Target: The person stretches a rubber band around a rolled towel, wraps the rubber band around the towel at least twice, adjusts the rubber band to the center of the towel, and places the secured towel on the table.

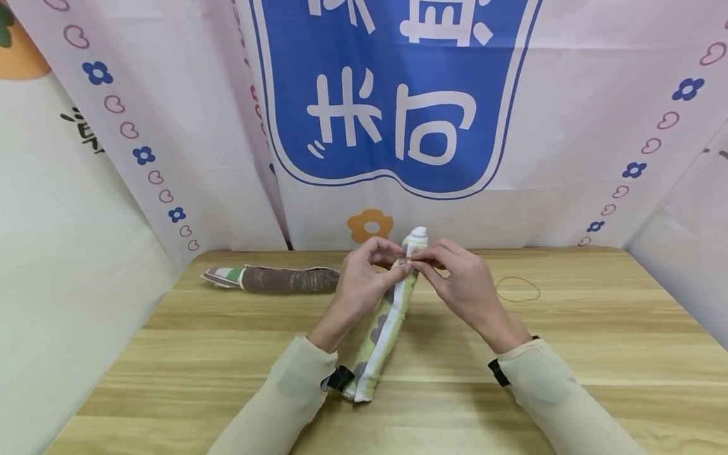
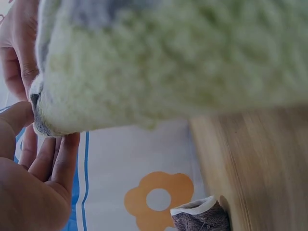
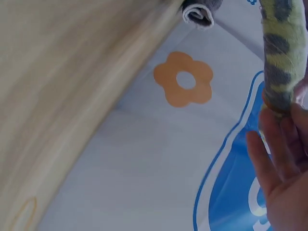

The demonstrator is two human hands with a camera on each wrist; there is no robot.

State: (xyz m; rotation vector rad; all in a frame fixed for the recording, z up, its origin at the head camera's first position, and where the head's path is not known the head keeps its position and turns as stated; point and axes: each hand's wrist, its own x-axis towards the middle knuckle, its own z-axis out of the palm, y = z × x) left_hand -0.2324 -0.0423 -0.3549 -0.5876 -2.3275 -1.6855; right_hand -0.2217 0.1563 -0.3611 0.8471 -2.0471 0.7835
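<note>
A rolled-up towel (image 1: 385,335), pale green with grey patches and a white edge running along its length, slants away from me. My left hand (image 1: 364,278) pinches it close to its far end, thumb against the roll. From the other side my right hand (image 1: 469,284) also pinches it there, its fingertips meeting those of the left. In the right wrist view the green roll (image 3: 279,53) narrows where the fingers grip it. The fingers hide part of that spot. The near end of the roll lies low beside my left wrist.
A second rolled towel (image 1: 290,280), dark brown with a white and green end, lies across the table (image 1: 569,354) behind my left hand. Right of my right hand is a thin yellowish rubber band (image 1: 516,301). A printed cloth (image 1: 569,145) hangs behind the table.
</note>
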